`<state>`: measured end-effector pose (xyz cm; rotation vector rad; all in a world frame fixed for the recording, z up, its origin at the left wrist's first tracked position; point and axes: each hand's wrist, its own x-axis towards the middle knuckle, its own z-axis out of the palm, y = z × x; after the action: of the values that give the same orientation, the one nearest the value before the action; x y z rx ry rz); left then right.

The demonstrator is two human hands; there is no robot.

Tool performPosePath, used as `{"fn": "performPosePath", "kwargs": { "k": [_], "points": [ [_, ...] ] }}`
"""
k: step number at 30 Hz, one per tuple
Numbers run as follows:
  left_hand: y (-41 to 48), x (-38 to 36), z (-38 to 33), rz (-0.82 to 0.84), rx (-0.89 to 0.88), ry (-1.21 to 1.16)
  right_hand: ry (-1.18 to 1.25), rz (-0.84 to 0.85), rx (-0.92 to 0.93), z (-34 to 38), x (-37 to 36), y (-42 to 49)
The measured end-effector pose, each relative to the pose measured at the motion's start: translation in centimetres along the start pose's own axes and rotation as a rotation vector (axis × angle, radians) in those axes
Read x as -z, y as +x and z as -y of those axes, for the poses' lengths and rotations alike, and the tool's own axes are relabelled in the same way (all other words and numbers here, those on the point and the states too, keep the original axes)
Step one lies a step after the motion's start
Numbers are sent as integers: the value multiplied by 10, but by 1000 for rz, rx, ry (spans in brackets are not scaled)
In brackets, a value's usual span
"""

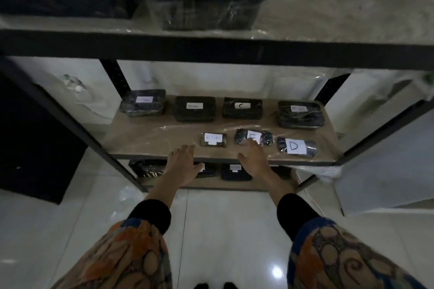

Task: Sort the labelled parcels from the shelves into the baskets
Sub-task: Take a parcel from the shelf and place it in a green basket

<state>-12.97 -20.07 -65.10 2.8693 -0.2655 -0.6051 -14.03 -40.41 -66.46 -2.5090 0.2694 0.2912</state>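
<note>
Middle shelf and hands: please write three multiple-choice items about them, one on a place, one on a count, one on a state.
1. Where on the middle shelf lies the parcel labelled D?
A. front row, right end
B. back row, left end
C. back row, middle

2. How many parcels lie on this shelf?
A. four
B. seven
C. ten

3. How is the left hand?
A. gripping a parcel
B. open, holding nothing
C. out of view

Answers: 1 A, it sits rightmost near the front edge; 2 B, four behind and three in front; 3 B, its fingers are straight and spread at the shelf edge.
</note>
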Motion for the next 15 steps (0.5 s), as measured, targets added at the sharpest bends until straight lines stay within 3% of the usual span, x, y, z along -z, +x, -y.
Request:
{"fn": "performPosePath", "kwargs": {
  "k": [7, 15],
  "points": [
    [66, -54, 25, -58, -31, -133, 190, -40, 25, -5, -56, 58],
    [139, -90, 25, -265, -58, -322, 267, -114, 15, -23, -105, 123]
  ]
}}
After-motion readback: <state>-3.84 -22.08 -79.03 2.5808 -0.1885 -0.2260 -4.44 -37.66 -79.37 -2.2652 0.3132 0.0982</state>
